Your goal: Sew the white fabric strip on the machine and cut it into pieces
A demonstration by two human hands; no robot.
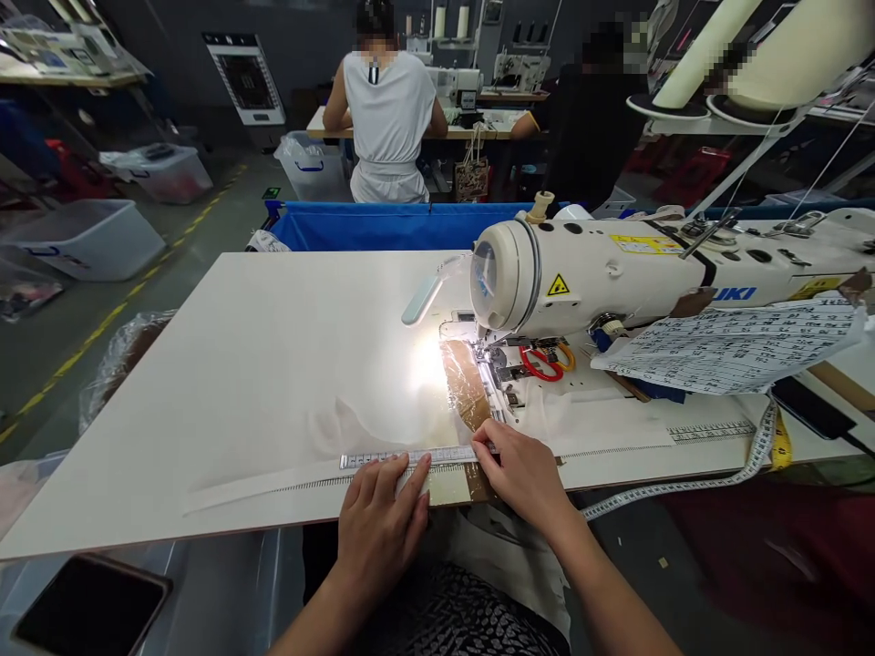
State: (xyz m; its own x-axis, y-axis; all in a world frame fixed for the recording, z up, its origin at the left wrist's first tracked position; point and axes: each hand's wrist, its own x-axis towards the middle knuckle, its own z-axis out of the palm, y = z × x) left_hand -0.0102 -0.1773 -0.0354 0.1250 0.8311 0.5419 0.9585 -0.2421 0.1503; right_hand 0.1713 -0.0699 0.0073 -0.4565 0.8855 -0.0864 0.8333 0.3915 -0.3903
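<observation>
My left hand (pixel 383 515) lies with its fingers spread over a thin white fabric strip (pixel 232 492) and the lower edge of a short white ruler (pixel 375 460). At the ruler's right end my right hand (pixel 516 465) is closed, thumb and forefinger pinched on the ruler. The ruler lies along the fabric near the table's front edge. A tape measure (pixel 656 493) hangs over the front edge at the right. Just behind my right hand are the lit needle area and a brown taped patch (pixel 467 387).
The sewing machine (pixel 581 273) fills the right rear, with red-handled scissors (pixel 541 363) beneath it. Patterned paper (pixel 731 346) and a dark phone (pixel 813 410) lie at the right. Another phone (pixel 92 606) rests lower left. Two people sit beyond the blue cloth (pixel 383 226).
</observation>
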